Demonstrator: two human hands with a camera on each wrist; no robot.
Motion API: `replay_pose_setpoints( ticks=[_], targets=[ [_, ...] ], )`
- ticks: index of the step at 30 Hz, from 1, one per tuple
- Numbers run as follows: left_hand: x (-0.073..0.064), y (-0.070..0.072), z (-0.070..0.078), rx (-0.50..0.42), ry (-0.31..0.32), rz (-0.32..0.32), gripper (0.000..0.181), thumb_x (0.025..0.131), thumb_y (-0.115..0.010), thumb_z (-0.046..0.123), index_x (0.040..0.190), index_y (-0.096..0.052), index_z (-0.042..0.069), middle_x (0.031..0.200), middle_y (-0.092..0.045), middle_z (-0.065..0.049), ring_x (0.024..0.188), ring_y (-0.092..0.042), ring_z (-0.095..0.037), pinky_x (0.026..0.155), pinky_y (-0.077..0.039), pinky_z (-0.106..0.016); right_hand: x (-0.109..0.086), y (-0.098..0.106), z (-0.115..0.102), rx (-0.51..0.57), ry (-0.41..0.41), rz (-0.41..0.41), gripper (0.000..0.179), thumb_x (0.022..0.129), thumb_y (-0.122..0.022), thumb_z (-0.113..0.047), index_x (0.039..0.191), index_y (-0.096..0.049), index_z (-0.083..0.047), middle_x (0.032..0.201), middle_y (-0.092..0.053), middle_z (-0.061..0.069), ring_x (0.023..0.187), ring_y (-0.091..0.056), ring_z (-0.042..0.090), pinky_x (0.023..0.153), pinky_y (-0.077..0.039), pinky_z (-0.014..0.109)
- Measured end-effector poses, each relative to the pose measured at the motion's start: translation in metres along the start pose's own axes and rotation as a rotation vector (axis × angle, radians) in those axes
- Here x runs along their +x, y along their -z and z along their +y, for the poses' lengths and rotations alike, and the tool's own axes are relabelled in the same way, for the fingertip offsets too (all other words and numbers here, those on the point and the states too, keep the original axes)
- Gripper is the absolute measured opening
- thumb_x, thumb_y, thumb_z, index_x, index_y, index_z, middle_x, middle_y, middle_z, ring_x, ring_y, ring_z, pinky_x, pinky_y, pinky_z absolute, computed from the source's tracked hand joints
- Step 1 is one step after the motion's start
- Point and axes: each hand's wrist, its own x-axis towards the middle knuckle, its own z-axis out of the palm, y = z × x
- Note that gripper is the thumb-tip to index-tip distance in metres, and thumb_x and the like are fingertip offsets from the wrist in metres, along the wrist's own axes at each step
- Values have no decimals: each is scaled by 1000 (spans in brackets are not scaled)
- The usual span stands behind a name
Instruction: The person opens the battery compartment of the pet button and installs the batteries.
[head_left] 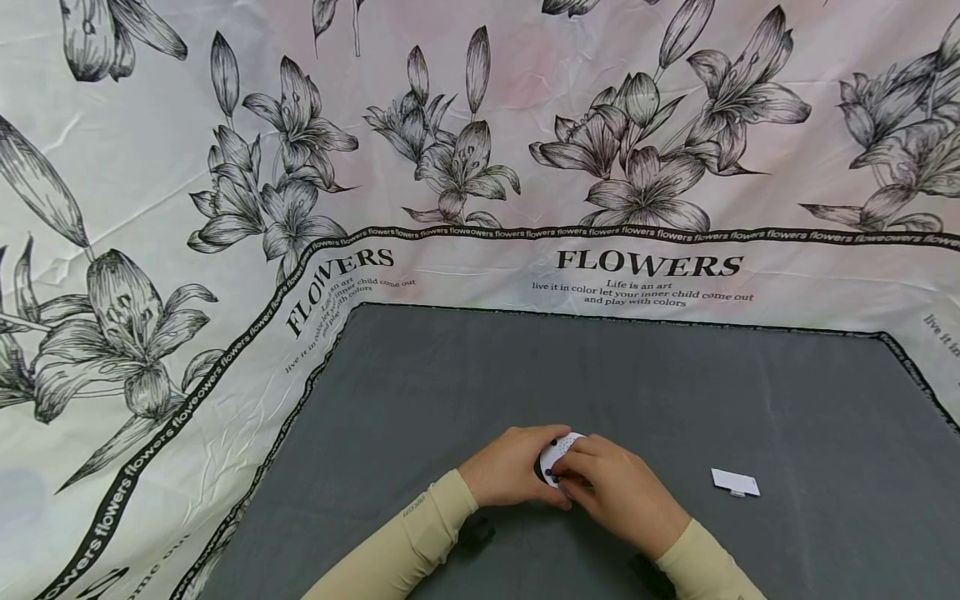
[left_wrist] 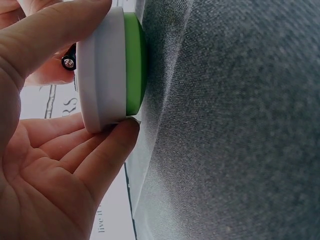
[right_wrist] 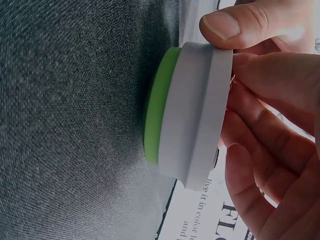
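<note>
A round white push button with a green domed top (left_wrist: pixel 102 70) is held on its side just above the grey cloth. My left hand (head_left: pixel 504 468) grips it by the rim, thumb on one side and fingertips on the other. Its white back with small holes and dark round spots (head_left: pixel 561 450) faces up toward the head view. My right hand (head_left: pixel 621 492) has bent fingers and thumb against that back; whether they pinch a small part there is hidden. In the left wrist view, a black round part with a screw (left_wrist: pixel 69 62) shows at the back.
A small white rectangular cover with a tab (head_left: pixel 736 482) lies on the grey cloth (head_left: pixel 600 367) to the right of the hands. Around the grey area runs a white border (head_left: pixel 465 271) printed with lettering and flowers.
</note>
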Motion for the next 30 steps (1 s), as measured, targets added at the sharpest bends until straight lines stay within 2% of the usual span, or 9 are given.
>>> replay_pose_setpoints(
  ticks=[7,11,15,20,25,30],
  targets=[
    [0,-1,0,-6,12,1,77,86,-94,41,152,-56,24,128,-71,14,98,-63,7,83,-54,-14,1,1,-1,-3,-41,-14,19,86,-93,-18,99,-80,-24,99,-70,-13,89,-61,4,74,-58,27],
    [-1,-1,1,-15,16,-1,72,86,-94,40,148,-58,26,123,-71,15,92,-62,6,78,-53,-14,1,1,0,-6,-86,17,18,86,-93,-23,96,-79,-27,100,-67,-13,90,-56,2,72,-55,26],
    [-1,0,1,-36,30,-6,69,87,-94,39,146,-59,28,123,-70,15,94,-63,7,80,-54,-15,2,-3,-2,17,-98,46,21,85,-94,-21,90,-77,-31,109,-69,-8,98,-57,7,77,-56,28],
    [-2,1,2,-47,39,-11,73,88,-93,39,151,-57,28,130,-70,14,98,-64,7,84,-55,-15,3,-6,-2,26,-101,34,18,87,-93,-21,89,-79,-32,119,-72,0,105,-61,13,80,-59,32],
    [-1,1,3,-14,20,-2,72,87,-93,40,149,-58,27,129,-71,13,99,-63,7,84,-54,-14,4,-7,-3,32,-115,24,17,88,-92,-21,88,-78,-31,117,-72,0,102,-59,12,78,-57,33],
    [-1,1,3,-11,13,3,69,88,-92,39,147,-59,25,126,-71,11,94,-63,6,80,-54,-13,4,-7,-6,23,-163,20,27,84,-95,-18,83,-73,-33,115,-70,-2,101,-58,12,75,-56,31]
  ],
)
